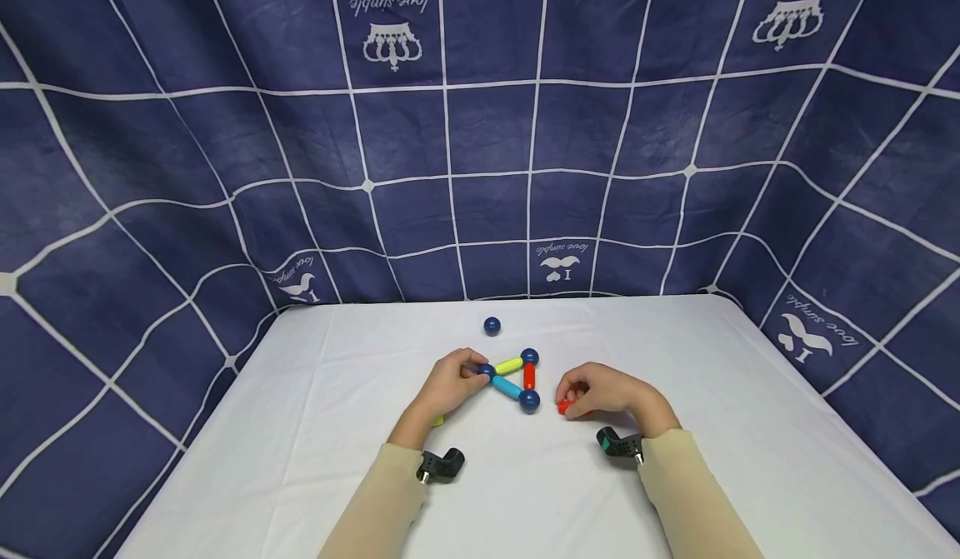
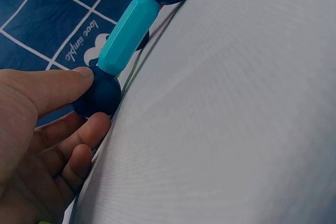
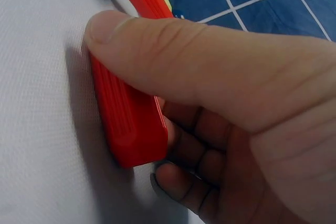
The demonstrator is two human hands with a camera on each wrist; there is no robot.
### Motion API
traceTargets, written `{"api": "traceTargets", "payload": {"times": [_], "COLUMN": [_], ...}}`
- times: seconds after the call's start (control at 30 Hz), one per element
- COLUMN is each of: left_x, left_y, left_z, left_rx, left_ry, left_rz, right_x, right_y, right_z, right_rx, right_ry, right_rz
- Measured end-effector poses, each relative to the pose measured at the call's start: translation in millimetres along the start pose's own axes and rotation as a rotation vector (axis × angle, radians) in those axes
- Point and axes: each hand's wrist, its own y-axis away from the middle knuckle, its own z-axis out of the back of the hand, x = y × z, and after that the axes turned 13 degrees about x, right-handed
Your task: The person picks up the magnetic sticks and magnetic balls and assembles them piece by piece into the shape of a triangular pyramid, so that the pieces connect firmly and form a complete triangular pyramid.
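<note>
Here, below frame centre, the left hand [image 1: 448, 382] pinches a blue ball [image 1: 487, 371] on a triangle [image 1: 506, 387], the right hand [image 1: 604, 387] a red rod [image 1: 563, 407]

With my left hand [image 1: 452, 382] I pinch a dark blue ball [image 2: 98, 94], one corner of a triangle [image 1: 528, 378]: a yellow rod [image 1: 509, 366] and a light-blue rod [image 2: 128, 36] run from it to two more blue balls [image 1: 529, 401], joined by a red rod [image 1: 529, 374]. Near it, my right hand [image 1: 604, 388] grips a red bar [image 3: 123, 114], ribbed and faceted
</note>
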Motion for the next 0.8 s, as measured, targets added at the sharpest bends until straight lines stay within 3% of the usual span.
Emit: {"api": "traceTargets", "payload": {"times": [0.33,0.8], "left_x": [0.4,1.3], "left_y": [-0.2,-2.1], "left_z": [0.4,0.6], "left_rx": [-0.011,-0.01], "left_ry": [-0.008,-0.032], "left_rz": [-0.004,-0.008], "right_x": [-5.0,-1.6], "right_y": [-3.0,-8.5], "right_z": [1.7,2.8], "right_rx": [-0.048,-0.296], "right_ry": [-0.031,-0.225], "right_rz": [0.032,0.062]}}
